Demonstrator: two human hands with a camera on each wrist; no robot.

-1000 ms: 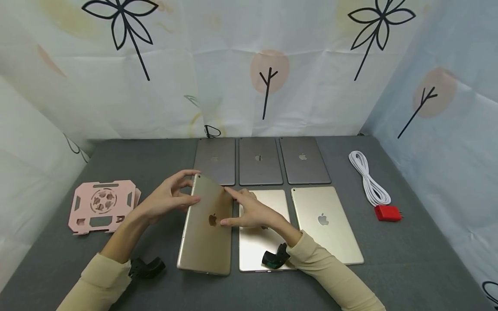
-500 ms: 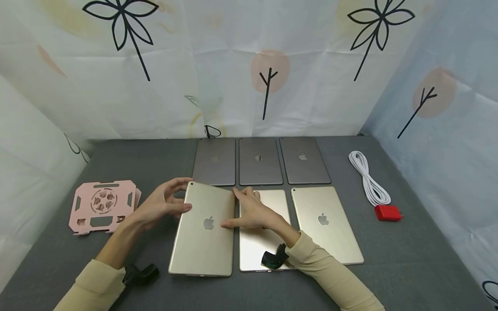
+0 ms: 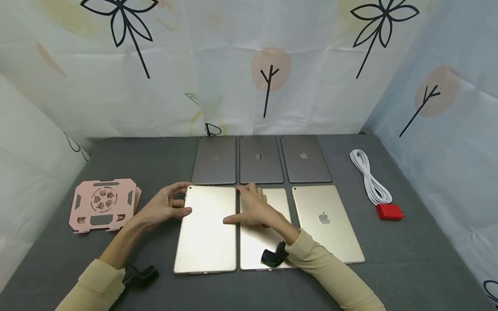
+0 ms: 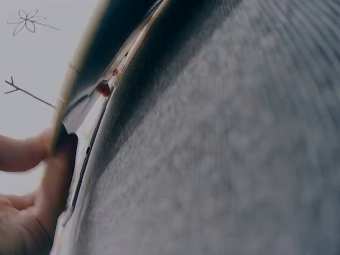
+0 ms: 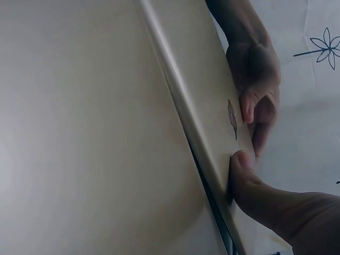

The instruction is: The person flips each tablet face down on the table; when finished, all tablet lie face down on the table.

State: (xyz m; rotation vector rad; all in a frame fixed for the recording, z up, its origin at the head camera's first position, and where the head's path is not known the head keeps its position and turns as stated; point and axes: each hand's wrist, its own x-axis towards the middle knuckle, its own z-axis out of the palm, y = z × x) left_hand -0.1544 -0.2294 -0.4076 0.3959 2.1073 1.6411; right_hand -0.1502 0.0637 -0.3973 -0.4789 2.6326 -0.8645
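A gold tablet (image 3: 208, 237) lies back up at the left of the front row, its back bright with glare. My left hand (image 3: 165, 205) grips its left edge near the top corner, thumb on the back. In the left wrist view that edge of the tablet (image 4: 90, 143) is tilted up off the grey cloth. My right hand (image 3: 254, 207) holds the upper right edge; in the right wrist view its thumb (image 5: 244, 170) presses on the back, below the dark logo. Beneath this hand is a second gold tablet (image 3: 264, 255), partly covered by the wrist.
A third gold tablet (image 3: 327, 224) lies to the right. Behind stands a row of three grey tablets, one being the middle grey tablet (image 3: 260, 168). Pink cut-out plates (image 3: 103, 205) are at left. A white cable (image 3: 369, 177) and red plug adapter (image 3: 389, 212) lie at right.
The tablet between my hands has turned from steeply tilted to nearly flat beside the second gold tablet. My left hand has moved slightly left and down with its edge.
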